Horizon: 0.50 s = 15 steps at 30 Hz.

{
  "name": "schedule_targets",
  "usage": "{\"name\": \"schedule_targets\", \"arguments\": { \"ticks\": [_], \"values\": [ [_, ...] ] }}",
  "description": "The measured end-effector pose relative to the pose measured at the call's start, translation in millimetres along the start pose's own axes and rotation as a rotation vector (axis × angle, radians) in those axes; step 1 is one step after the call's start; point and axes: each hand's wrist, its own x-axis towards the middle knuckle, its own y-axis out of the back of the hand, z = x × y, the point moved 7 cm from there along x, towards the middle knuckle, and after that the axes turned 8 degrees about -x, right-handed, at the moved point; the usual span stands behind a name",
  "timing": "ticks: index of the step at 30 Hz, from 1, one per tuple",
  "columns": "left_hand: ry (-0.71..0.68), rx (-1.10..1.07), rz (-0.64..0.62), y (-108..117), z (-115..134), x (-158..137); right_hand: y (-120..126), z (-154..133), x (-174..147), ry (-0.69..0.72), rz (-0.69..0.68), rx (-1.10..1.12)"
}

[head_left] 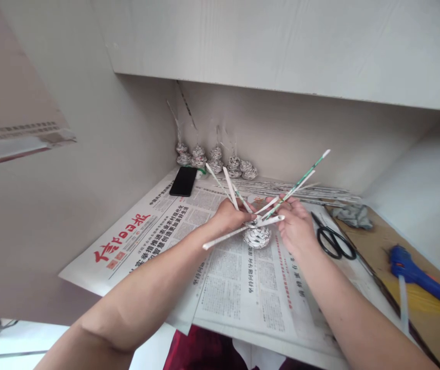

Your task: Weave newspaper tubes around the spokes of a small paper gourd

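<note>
A small round ball woven from rolled newspaper [257,238] is between my hands, low over the newspaper. Several rolled paper sticks fan up and outward from its top, one of them a green and white paper stick [303,179]. My left hand [232,215] is closed at the top of the ball, its thumb pressed beside the base of the sticks. On the other side, my right hand [293,222] has its fingers bent around the lower part of the sticks on the right. The fingertips of my right hand are partly hidden behind the sticks.
Newspaper sheets [235,293] cover the table. Several woven paper gourds [215,160] stand along the back wall near a black phone [183,181]. Loose paper sticks [320,194] lie behind my hands. Black scissors [333,241], a grey cloth [354,216] and a blue glue gun [416,275] are at right.
</note>
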Motion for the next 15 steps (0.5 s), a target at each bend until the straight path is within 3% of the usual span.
{"name": "schedule_targets", "arguments": {
  "ticks": [6,9,12,15],
  "values": [
    [-0.016,0.096,0.021,-0.2,14.1,-6.5,13.1,-20.1,8.2,0.127,0.054,-0.062],
    [-0.034,0.144,0.046,1.9,14.2,-5.4,15.5,-16.1,10.9,0.094,0.049,-0.076],
    [-0.042,0.173,0.076,4.9,12.0,-3.5,7.1,-3.6,9.3,0.011,-0.094,-0.262],
    [-0.054,0.179,0.084,5.7,12.2,-3.0,-2.6,3.2,5.3,0.068,-0.256,-0.556]
  ]
}}
